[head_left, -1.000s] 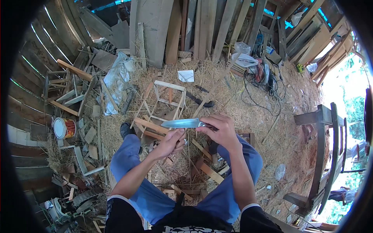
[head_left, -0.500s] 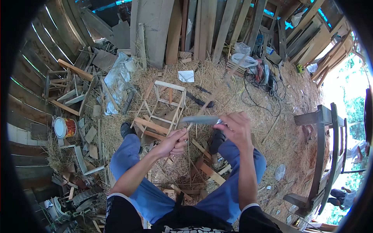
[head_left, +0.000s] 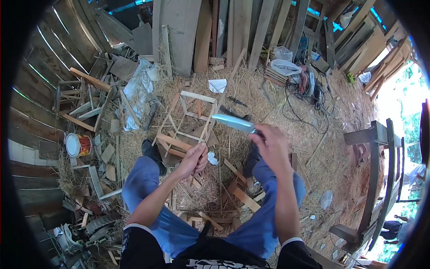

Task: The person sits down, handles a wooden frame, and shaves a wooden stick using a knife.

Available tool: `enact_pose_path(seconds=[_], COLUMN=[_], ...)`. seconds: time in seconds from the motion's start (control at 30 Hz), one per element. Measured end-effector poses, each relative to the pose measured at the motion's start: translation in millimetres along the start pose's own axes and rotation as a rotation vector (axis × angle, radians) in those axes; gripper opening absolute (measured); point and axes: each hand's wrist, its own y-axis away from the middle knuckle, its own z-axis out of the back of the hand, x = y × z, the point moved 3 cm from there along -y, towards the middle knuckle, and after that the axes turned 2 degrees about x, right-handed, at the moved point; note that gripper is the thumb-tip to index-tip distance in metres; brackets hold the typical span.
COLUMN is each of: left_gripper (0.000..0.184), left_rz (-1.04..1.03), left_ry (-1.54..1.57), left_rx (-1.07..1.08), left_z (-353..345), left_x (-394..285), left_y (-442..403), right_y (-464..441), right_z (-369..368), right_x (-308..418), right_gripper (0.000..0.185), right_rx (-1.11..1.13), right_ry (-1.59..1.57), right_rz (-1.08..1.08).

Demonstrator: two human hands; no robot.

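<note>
Knife (head_left: pixel 234 123) over straw-littered floor (head_left: pixel 324 161), leaning planks (head_left: pixel 179 38), slatted wall (head_left: pixel 39 110)

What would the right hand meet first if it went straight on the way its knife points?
Probably the stick in the left hand, by the tip of the knife; depth is unclear, so the knife could pass above it.

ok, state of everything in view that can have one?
Left hand: closed around wooden strip
Right hand: closed around knife
Wooden strip: gripped near one end
Knife: blade bare; strip contact unclear
Plastic sheet: crumpled
Bucket: lidded or open unclear
Power tool: on or off unclear
</note>
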Motion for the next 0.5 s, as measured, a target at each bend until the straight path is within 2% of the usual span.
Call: enact_pose_path(seconds=[0.1, 0.23, 0.5], left_gripper=[0.033, 0.031, 0.029], left_rz=[-0.054, -0.114, -0.176], left_ry=[-0.047, -0.087, -0.116], left_rx=[-0.074, -0.092, -0.039], left_z=[-14.9, -17.3, -17.0], left_x=[-16.8, -18.5, -10.6], left_y=[-2.9, -9.6, -9.9], right_y=[-3.4, -7.6, -7.0], right_z=[-23.4, -49.5, -67.0], right_x=[12.5, 18.7, 21.1], right_gripper=[0.025, 0.027, 0.029], right_rx=[0.137, 0.112, 0.164], right_ry=[-0.009, -0.026, -0.049], right_rz=[0.038, 0.167, 0.140])
